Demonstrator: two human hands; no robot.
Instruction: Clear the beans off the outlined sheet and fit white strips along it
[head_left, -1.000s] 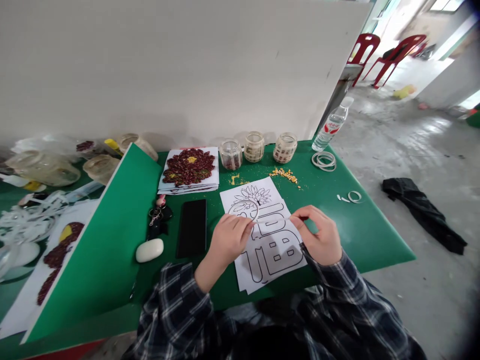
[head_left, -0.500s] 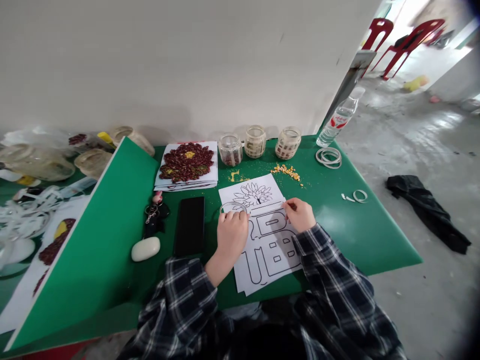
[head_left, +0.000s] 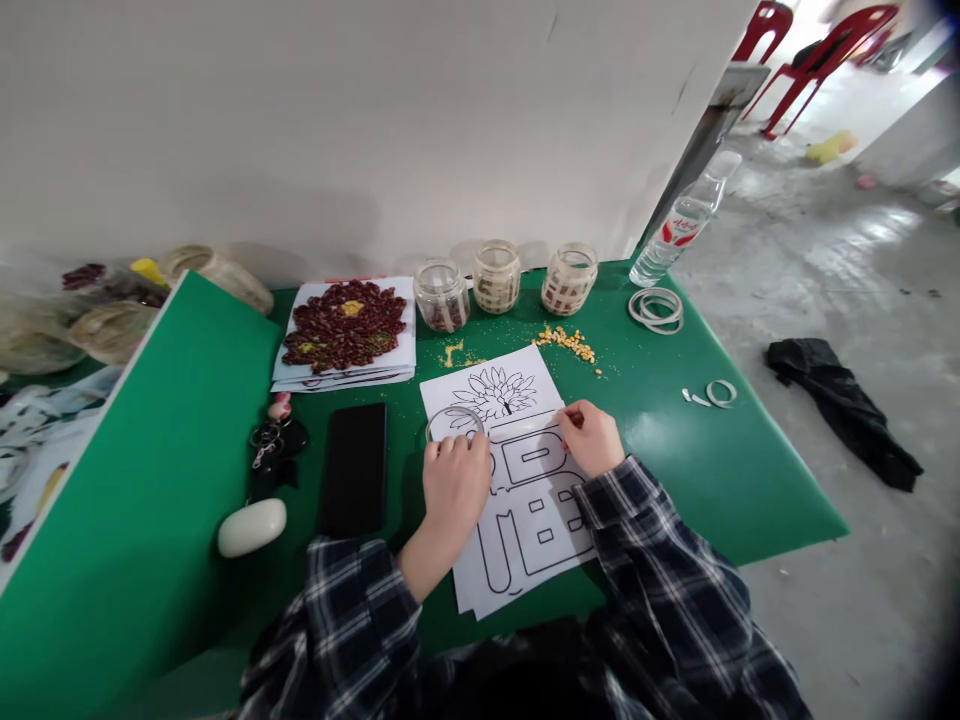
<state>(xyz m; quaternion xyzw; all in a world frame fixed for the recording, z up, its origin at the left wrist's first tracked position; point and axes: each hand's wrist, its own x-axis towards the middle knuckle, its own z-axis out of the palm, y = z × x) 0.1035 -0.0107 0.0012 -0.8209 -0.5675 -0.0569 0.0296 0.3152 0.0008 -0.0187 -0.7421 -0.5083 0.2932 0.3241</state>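
My left hand [head_left: 454, 488] is closed around a thin roll of whitish tape [head_left: 442, 413], whose ring stands up beyond the fingers. A strip of tape [head_left: 525, 424] stretches from it to my right hand [head_left: 594, 440], where thumb and forefinger pinch the other end. This strip runs across the join between two paper parts: a line drawing of a petalled flower [head_left: 499, 392] above and a sheet with large outlined letters [head_left: 517, 545] below. Whether the tape touches the paper, I cannot tell.
Behind the sheets stand several glass jars [head_left: 495, 285], with corn kernels [head_left: 566, 343] scattered before them. Leftward lie a phone [head_left: 354, 468], keys, a white case [head_left: 253, 527] and a seed-covered flower picture [head_left: 346, 325]. More tape rolls [head_left: 656, 311] and a bottle [head_left: 682, 225] are right.
The camera view has shifted, so the left-hand objects sit further left. Both hands keep their grip on the tape, with the strip still stretched between them.
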